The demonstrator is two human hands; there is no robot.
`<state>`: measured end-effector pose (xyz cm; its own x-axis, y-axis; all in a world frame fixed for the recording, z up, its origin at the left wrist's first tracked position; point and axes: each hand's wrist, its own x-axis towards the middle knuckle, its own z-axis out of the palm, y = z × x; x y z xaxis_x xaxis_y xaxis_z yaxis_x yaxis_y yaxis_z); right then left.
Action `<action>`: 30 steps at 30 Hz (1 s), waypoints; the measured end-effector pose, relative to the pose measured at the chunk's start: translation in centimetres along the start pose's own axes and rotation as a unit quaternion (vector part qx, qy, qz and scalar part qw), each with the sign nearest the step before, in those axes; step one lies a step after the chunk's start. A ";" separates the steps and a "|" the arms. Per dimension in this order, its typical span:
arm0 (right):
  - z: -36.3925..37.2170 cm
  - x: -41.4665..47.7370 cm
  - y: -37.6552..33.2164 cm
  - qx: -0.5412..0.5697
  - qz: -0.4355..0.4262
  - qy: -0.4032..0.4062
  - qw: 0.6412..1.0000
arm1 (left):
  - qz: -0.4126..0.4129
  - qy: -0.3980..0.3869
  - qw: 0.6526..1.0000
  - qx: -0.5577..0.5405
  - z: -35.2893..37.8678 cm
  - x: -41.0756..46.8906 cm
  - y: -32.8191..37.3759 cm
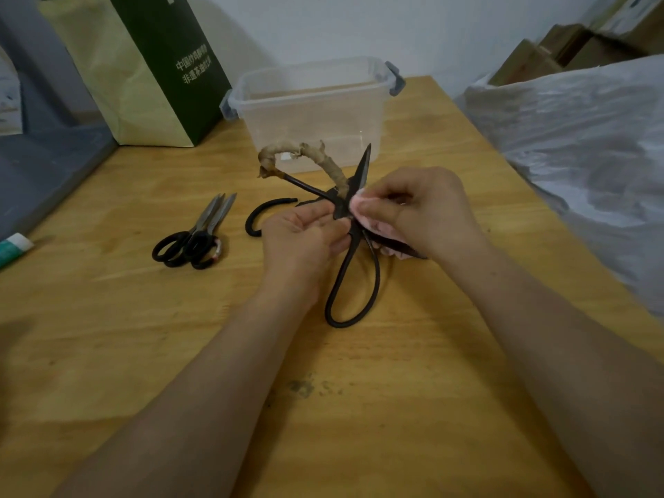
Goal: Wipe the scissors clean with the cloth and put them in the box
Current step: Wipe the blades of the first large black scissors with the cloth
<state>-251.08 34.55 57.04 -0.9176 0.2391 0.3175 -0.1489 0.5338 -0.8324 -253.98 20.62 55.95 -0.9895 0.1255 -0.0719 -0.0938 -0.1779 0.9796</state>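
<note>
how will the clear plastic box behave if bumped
The clear plastic box looks thin-walled and empty, so it is probably light and apt to slide on the smooth wooden table. Its wide base suggests it won't tip easily.

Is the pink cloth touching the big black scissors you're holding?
Touching. The head view shows the right hand pinching the pink cloth right against the black scissors, near their pivot.
</note>
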 end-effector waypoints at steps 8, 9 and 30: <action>-1.1 0.7 0.5 -0.149 0.014 -0.058 0.987 | -0.008 0.012 1.000 -0.003 -0.2 0.1 -0.1; -1.0 0.7 0.6 -0.141 0.015 -0.021 0.990 | -0.004 0.007 1.000 -0.002 -0.1 0.2 -0.1; -0.6 0.8 0.9 0.148 0.065 -0.063 0.985 | 0.009 0.007 0.998 -0.067 -0.4 0.2 0.3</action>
<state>-251.78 35.72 56.83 -0.9718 0.1774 0.1552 -0.1103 0.2399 -0.9645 -254.23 20.19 56.13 -0.9925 0.1081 -0.0577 -0.0886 -0.3084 0.9471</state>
